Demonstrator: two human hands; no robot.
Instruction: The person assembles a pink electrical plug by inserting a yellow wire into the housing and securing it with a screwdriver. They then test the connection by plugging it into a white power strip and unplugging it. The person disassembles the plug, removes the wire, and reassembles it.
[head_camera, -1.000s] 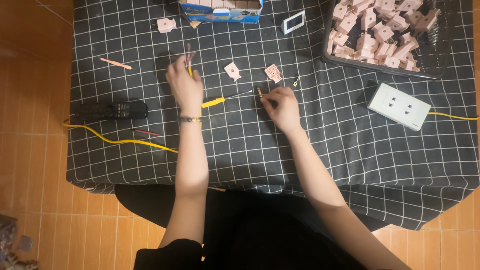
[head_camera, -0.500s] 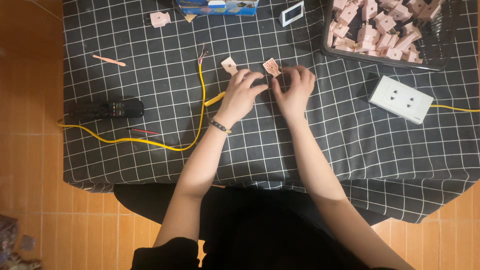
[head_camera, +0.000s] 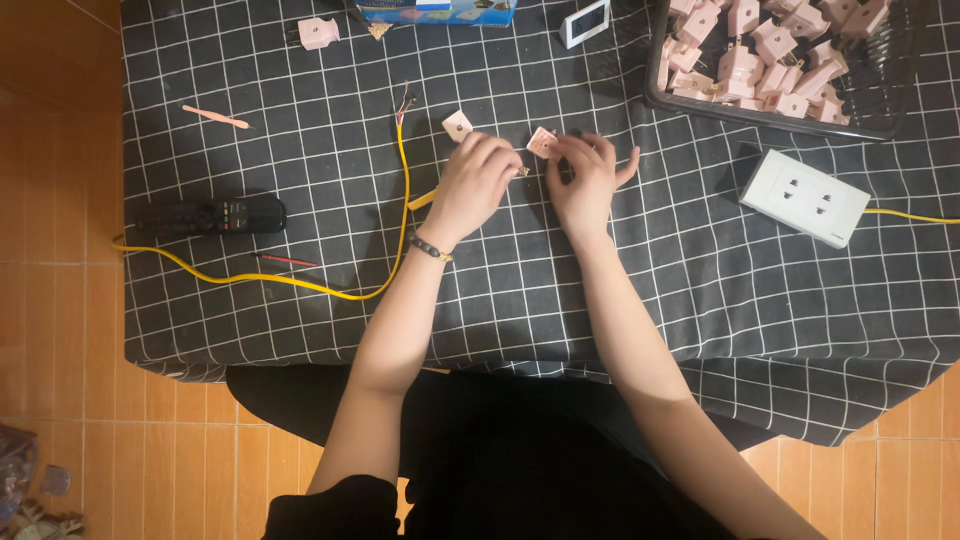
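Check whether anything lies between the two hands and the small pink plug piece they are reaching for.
Nothing visible does. The pink plug piece lies on the cloth at the fingertips of the right hand, and the left hand is just beside it.

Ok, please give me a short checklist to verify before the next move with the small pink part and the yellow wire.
1. Pink part at the right hand fingertips: ok.
2. Left hand close beside it: ok.
3. Small brass piece gripped between the hands: cannot tell.
4. Yellow wire bare end free on the cloth, untouched: ok.
5. Second pink part lying apart, within reach: ok.
6. White socket away from the hands: ok.
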